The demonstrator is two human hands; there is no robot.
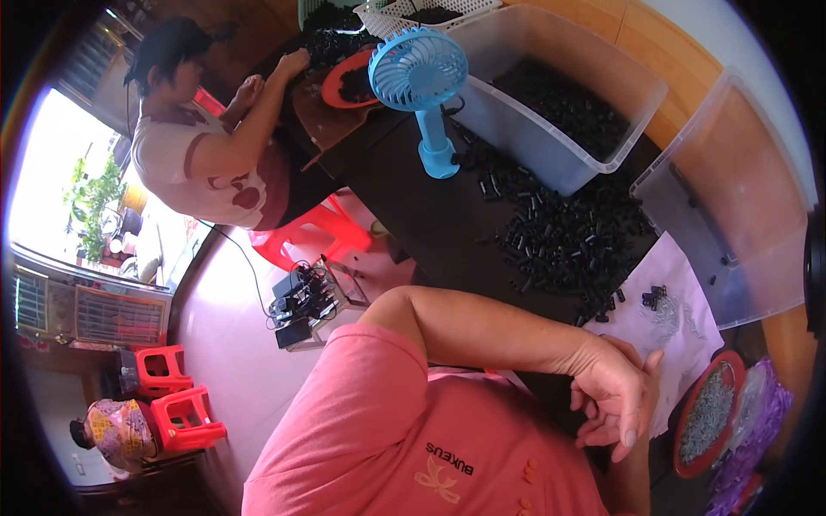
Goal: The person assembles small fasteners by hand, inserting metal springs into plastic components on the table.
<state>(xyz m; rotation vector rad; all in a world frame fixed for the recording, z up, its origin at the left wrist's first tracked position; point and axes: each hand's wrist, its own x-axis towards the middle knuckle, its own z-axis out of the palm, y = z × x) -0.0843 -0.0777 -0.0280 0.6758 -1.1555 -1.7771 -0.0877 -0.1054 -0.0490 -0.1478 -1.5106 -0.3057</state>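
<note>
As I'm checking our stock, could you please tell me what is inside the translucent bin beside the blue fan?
Small black parts are heaped inside the translucent bin; whatever lies beneath their top layer is covered.

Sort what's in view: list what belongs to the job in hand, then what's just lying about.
Likely the job:
loose black pieces
pale sheet
small metal pieces on it
red bowl of metal pieces
clear bin of black pieces

Apparently just about:
blue fan
black devices
green plant
</note>
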